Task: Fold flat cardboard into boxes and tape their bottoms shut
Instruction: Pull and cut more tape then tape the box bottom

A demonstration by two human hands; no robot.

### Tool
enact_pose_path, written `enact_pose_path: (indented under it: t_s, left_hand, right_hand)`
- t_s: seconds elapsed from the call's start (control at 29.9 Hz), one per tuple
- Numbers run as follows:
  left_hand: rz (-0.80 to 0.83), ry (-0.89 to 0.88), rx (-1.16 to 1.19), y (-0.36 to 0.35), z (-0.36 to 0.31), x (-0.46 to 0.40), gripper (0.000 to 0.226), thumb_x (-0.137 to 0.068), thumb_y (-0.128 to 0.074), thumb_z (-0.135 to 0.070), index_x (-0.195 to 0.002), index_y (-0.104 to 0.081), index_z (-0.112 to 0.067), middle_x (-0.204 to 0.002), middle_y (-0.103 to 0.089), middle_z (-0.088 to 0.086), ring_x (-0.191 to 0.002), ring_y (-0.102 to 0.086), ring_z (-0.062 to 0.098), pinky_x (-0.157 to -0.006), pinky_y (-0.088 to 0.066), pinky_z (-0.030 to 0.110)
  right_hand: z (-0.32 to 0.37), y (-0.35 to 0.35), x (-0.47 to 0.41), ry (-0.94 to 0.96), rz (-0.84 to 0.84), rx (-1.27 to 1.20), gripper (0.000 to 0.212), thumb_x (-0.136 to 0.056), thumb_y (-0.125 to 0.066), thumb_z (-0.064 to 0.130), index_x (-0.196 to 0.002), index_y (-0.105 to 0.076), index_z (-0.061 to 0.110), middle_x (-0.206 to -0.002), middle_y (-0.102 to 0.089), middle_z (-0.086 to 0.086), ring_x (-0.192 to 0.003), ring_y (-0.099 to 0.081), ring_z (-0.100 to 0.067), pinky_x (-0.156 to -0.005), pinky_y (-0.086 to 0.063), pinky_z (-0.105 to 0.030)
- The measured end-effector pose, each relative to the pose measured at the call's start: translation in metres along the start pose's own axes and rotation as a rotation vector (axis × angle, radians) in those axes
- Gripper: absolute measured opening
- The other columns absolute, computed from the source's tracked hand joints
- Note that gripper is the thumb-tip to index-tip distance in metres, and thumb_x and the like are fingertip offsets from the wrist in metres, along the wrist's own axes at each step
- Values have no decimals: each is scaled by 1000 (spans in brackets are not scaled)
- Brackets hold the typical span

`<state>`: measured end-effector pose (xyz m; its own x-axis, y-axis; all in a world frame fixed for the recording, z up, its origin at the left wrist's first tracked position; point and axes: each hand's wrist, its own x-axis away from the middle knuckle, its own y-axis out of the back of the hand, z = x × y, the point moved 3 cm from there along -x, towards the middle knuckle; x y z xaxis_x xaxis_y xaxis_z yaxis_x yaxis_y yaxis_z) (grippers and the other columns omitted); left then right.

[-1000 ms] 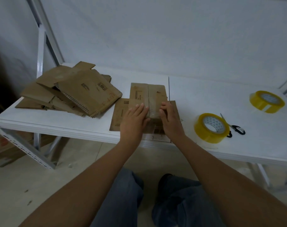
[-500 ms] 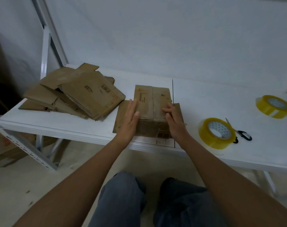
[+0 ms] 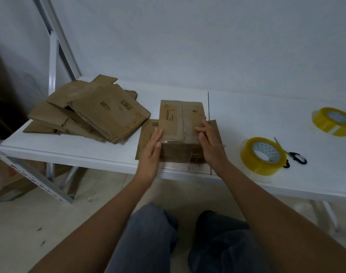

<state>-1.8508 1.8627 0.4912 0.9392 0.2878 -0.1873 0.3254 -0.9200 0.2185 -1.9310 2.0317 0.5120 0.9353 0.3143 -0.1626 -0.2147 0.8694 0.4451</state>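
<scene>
A brown cardboard box (image 3: 180, 123) stands bottom-up near the table's front edge, with clear tape along its centre seam and its side flaps splayed flat on the table. My left hand (image 3: 153, 148) lies with straight fingers against the box's left side. My right hand (image 3: 208, 140) presses its right side, fingertips touching the top edge. A pile of flat cardboard (image 3: 89, 113) lies to the left. A yellow tape roll (image 3: 263, 155) sits to the right of the box.
Black-handled scissors (image 3: 292, 152) lie behind the near tape roll. A second yellow tape roll (image 3: 333, 121) sits at the far right. The white table (image 3: 247, 115) backs onto a white wall. A metal frame (image 3: 53, 62) rises at the left. My knees are below the table's edge.
Both hands slid off the box's top and apart, onto its left and right sides. The box has not shifted on the table.
</scene>
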Motion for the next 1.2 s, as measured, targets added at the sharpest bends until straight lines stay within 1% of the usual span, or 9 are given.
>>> enact_pose_path:
  t_s: [0.13,0.23,0.4,0.54,0.64,0.77,0.9,1.0,1.2]
  left_hand:
    - [275,-42,-96,39,2,-27,39,-100,-41,-7,-137,-47,-20,-152,-31,-3,-136,-26,-1,-106,-24,6]
    - [379,-76,-181,41,6,-35,41,-98,-48,-12,-133,-46,-32,-152,-26,-10,-138,-23,-3,-106,-24,8]
    - [225,-138,-250,38,5,-31,42,-95,-55,-13,-130,-48,-35,-146,-31,-17,-131,-30,-3,-96,-24,-4]
    - [101,-175,-245,25,18,-23,40,-97,-51,-18,-132,-47,-38,-147,-31,-17,-133,-34,2,-105,-31,14]
    - [5,-177,-264,18,24,-18,40,-99,-48,-23,-131,-43,-45,-146,-33,-17,-129,-41,9,-103,-39,27]
    - [-31,-135,-209,17,20,-13,41,-98,-49,-22,-131,-42,-46,-146,-44,-5,-129,-46,14,-105,-42,32]
    - [-19,-9,-100,19,13,-10,43,-93,-58,-22,-134,-50,-35,-137,-55,0,-121,-54,14,-103,-46,35]
    - [-25,36,-51,15,-3,-2,47,-89,-64,-19,-134,-53,-28,-125,-56,-9,-109,-55,5,-91,-49,18]
    - [-71,107,203,-5,-48,3,36,-99,-48,-27,-135,-53,-23,-122,-58,-2,-105,-61,15,-87,-54,31]
  right_hand:
    - [2,0,1,-1,18,14,29,-104,-31,20,-126,-49,14,-155,-22,2,-139,-20,-11,-85,-17,9]
    - [2,1,1,-2,-12,18,29,-103,-33,21,-126,-49,15,-155,-22,3,-140,-20,-12,-96,-21,-6]
    - [3,-2,-1,5,-12,8,27,-103,-34,21,-124,-50,14,-155,-24,1,-140,-21,-12,-90,-21,3]
    - [-1,-4,-3,10,-26,2,28,-103,-34,19,-124,-51,11,-153,-25,-1,-135,-24,-7,-80,-20,13]
    - [-6,-5,-5,3,-42,1,27,-103,-35,20,-125,-51,15,-155,-23,1,-137,-22,-7,-95,-22,3]
    - [-6,-6,-1,-104,-50,-105,45,-102,-39,29,-144,-27,22,-153,-27,-4,-138,-30,-18,-114,-30,-40]
    - [3,-6,8,-353,-166,-84,52,-99,-41,39,-143,-24,18,-138,-43,-8,-116,-48,-22,-97,-42,-36]
    - [8,-2,17,-458,-237,-63,37,-97,-40,44,-122,-36,17,-124,-52,-11,-102,-51,-21,-94,-44,-40]
    - [55,46,32,-165,-393,-147,33,-102,-34,36,-125,-46,17,-110,-53,0,-102,-53,-21,-85,-43,-32]
